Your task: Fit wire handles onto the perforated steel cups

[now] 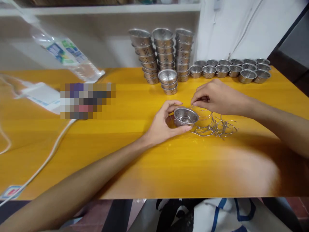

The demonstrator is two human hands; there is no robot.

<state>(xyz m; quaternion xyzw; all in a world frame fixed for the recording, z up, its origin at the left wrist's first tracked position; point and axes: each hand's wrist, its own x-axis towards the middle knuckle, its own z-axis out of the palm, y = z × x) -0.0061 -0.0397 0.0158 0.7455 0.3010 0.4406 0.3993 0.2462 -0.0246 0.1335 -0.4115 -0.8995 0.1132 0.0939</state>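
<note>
My left hand [162, 124] is closed round a small metal filter basket [185, 117], which it holds upright with its open top facing me. Just beyond the basket's right rim, my right hand [210, 98] pinches a thin bent wire; most of that wire is hidden by the fingers. Below the right hand lies a loose pile of springy wire rings [214, 126], close beside the held basket. A short stack of baskets [168, 80] stands a little behind my left hand.
Three tall stacks of perforated baskets [164, 48] stand at the back, with rows of single baskets [223, 71] to their right. A plastic bottle [70, 53], a white box [43, 95] and a white cable [54, 148] occupy the left side of the yellow table [135, 170].
</note>
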